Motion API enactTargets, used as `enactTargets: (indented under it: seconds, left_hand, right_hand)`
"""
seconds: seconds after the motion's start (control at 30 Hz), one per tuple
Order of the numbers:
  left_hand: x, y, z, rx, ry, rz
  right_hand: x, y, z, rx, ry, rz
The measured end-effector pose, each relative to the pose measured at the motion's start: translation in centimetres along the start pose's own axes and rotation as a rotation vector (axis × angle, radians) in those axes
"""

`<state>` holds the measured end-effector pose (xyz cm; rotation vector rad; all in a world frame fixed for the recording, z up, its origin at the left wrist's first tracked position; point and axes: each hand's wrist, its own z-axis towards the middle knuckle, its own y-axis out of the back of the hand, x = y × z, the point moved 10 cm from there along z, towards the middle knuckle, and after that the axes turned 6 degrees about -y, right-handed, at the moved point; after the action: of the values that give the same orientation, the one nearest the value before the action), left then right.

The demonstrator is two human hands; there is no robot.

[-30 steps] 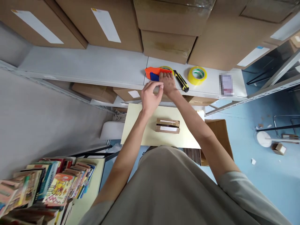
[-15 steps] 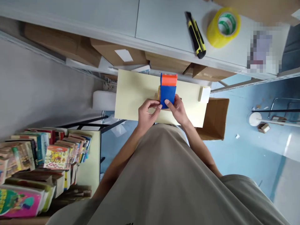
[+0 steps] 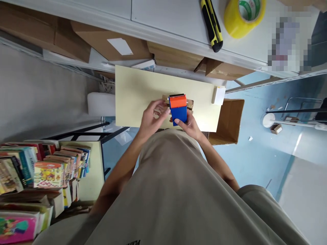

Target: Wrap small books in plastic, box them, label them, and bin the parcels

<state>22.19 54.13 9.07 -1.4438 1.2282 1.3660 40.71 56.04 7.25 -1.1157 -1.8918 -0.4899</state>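
Tape dispenser [image 3: 179,115] juts forward from right grip [image 3: 191,127] clasping it; left grip [image 3: 150,119] loose alongside.

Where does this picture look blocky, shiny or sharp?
Head view: square blocks cover something on the shelf, right of the tape; head view: a bright streak shines on the floor; head view: the dispenser looks fairly sharp.

Cardboard box [image 3: 189,104], on pale table [image 3: 138,88]: middle hidden by tape dispenser [image 3: 178,115]. Yellow tape roll [image 3: 233,23], beyond table: top cropped. Cutter [image 3: 212,27], beyond table: upper end cropped. Pixelated item [image 3: 286,44], beyond table, rightward: unidentifiable.
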Motion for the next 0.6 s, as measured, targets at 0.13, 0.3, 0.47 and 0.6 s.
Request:
enactTargets:
  seconds: [0.13,0.3,0.47,0.6]
  left_hand:
    - [-0.8,0.5,2.3,0.124,0.092,-0.122]
    - [-1.3,0.7,3.0,0.251,0.157,-0.158]
    - [0.8,1.5,3.0,0.288,0.190,-0.175]
    - [3.0,1.4,2.2,0.326,0.231,-0.245]
  right_hand:
    - [0.6,-0.1,-1.4,0.020,-0.004,-0.170]
    - [1.2,0.0,-2.3,0.018,-0.006,-0.423]
    - [2.0,0.1,-2.6,0.026,-0.066,-0.601]
    - [2.5,0.2,-2.7,0.044,-0.140,-0.710]
